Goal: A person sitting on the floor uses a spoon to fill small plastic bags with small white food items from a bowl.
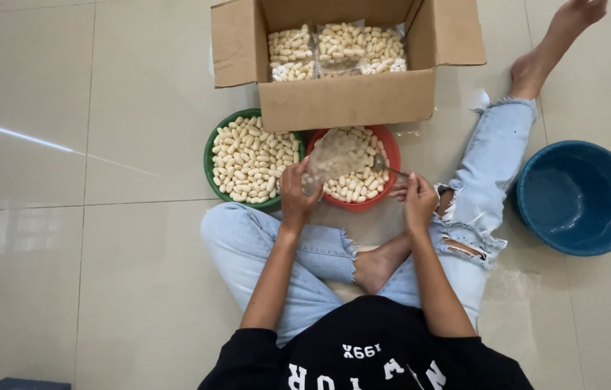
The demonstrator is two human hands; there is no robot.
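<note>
Green bowl [213, 148] and red bowl [392, 148] of cream-white pieces; brown cardboard box [348, 97]; blue basin [578, 197]; pale beige floor tiles [67, 217].

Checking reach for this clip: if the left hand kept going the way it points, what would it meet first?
Probably the clear plastic bag the left hand already grips, then the red bowl of pale pieces; depth is unclear.

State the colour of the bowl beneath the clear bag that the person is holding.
Red: the bowl under the clear bag, seen from the head view.

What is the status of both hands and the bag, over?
Left hand grips clear plastic bag over red bowl. Right hand holds metal spoon. Green bowl beside; nothing blocking.
</note>
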